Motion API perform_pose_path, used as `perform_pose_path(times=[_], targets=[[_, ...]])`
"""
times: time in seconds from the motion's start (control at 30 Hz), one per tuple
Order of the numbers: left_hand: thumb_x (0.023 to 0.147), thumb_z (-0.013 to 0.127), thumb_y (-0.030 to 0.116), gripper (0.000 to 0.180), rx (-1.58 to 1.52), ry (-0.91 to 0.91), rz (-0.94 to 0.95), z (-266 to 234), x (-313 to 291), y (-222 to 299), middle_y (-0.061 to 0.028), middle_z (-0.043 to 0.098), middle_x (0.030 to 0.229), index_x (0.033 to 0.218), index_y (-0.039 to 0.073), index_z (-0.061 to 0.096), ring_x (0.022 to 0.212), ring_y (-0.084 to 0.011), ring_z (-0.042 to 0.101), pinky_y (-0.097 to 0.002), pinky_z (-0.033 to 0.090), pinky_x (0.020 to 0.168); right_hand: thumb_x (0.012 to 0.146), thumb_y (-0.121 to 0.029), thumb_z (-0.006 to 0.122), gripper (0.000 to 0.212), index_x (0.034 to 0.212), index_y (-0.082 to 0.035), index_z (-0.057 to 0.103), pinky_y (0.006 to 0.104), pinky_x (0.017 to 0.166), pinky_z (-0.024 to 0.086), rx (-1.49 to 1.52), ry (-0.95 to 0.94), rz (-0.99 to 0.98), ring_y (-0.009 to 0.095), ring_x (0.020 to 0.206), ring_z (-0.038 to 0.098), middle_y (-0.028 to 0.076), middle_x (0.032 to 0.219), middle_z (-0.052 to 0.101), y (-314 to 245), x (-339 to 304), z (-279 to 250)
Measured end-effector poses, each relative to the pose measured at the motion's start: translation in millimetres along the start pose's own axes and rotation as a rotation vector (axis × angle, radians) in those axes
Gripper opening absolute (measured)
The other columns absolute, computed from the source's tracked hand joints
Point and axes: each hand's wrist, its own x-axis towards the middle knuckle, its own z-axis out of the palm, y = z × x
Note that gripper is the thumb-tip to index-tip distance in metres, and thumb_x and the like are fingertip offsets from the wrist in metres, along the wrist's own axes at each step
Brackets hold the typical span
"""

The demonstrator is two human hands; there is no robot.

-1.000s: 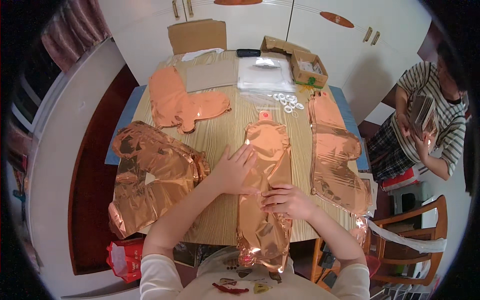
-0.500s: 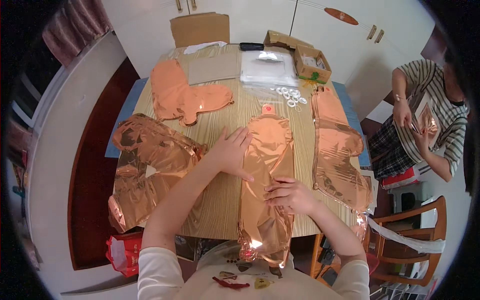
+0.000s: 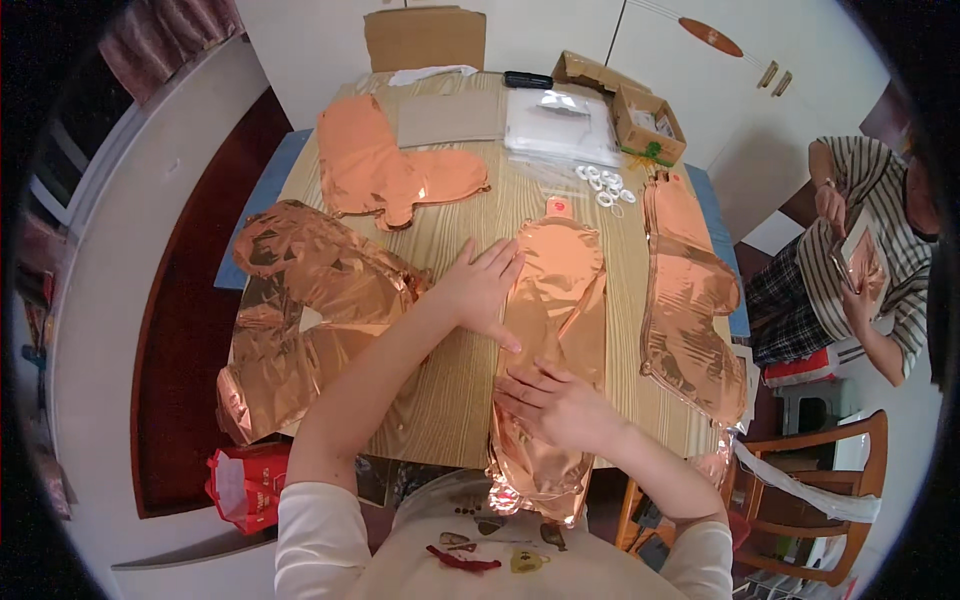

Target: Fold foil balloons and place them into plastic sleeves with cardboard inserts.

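A long, flat copper-coloured foil balloon [image 3: 553, 275] lies lengthwise in front of me, its near end hanging over the table edge. My left hand [image 3: 482, 287] rests with fingers spread, partly on the wood, along the balloon's left side. Lower down, my right hand [image 3: 562, 408] lies across the foil with its fingers stretched out toward the left edge. Neither hand grips anything. To the left, a wider crumpled foil balloon [image 3: 290, 335] sits beneath my left forearm. Other flat foil balloons lie at the back left [image 3: 360, 160] and along the right side [image 3: 690, 290].
At the back are clear plastic bags [image 3: 562, 125], white rings [image 3: 605, 185], a small cardboard box [image 3: 648, 128] and a flat cardboard sheet [image 3: 450, 118]. A co-worker [image 3: 850, 240] stands at the right holding a foil item. A wooden chair [image 3: 865, 450] and a red bag [image 3: 245, 490] flank the table.
My right hand has slid left across the middle balloon and its fingers now lie flatter. My left hand stays beside the same edge. The whole view has shifted slightly.
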Motion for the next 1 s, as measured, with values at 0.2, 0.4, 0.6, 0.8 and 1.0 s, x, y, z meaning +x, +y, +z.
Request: perform_pose_path(times=[0.2,0.4,0.6,0.8,1.0], targets=[[0.052,0.065,0.084,0.141,-0.012,0.013,-0.017,2.6,-1.9,-0.1,-0.0236,0.015,0.158,0.149,-0.006,0.018,0.148,-0.0335,0.013,-0.0600,0.015,0.115,0.082,-0.030,0.062,0.038,0.115,-0.013,0.068,0.0430,0.112,0.031,0.143,0.033,0.056,0.018,0.126,0.050,0.001,0.128,0.059,-8.8,3.9,-4.9],[0.048,0.057,0.092,0.144,-0.005,0.091,0.002,10.7,-0.1,-2.5,-0.0231,0.021,0.156,0.148,-0.005,0.022,0.146,-0.0331,0.018,-0.0619,0.015,0.114,0.087,-0.030,0.059,0.038,0.121,-0.017,0.065,0.0455,0.117,0.022,0.087,0.055,-0.048,0.020,0.131,0.045,-0.001,0.132,0.056,-5.5,-0.4,2.0],[0.051,0.063,0.087,0.143,0.001,0.009,-0.020,4.7,-0.5,0.0,-0.0236,0.014,0.158,0.149,-0.006,0.017,0.148,-0.0346,0.013,-0.0603,0.014,0.115,0.085,-0.034,0.063,0.041,0.125,-0.025,0.063,0.0487,0.117,0.019,0.161,0.025,0.016,0.018,0.133,0.042,-0.004,0.138,0.053,-14.8,-8.3,3.9],[0.052,0.064,0.086,0.143,-0.001,-0.033,-0.030,1.6,0.0,0.0,-0.0227,0.013,0.158,0.150,-0.005,0.015,0.148,-0.0336,0.011,-0.0597,0.015,0.115,0.088,-0.038,0.061,0.042,0.127,-0.024,0.062,0.0506,0.118,0.015,0.178,0.021,0.083,0.021,0.135,0.040,-0.002,0.138,0.053,-34.6,-11.3,12.5],[0.052,0.064,0.087,0.142,0.001,-0.039,-0.022,1.5,2.4,-1.4,-0.0224,0.013,0.159,0.150,-0.005,0.016,0.148,-0.0331,0.011,-0.0594,0.016,0.115,0.094,-0.041,0.050,0.048,0.134,-0.017,0.056,0.0494,0.118,0.015,0.190,-0.040,0.096,0.023,0.138,0.037,0.002,0.144,0.048,-49.4,-13.3,13.4]])
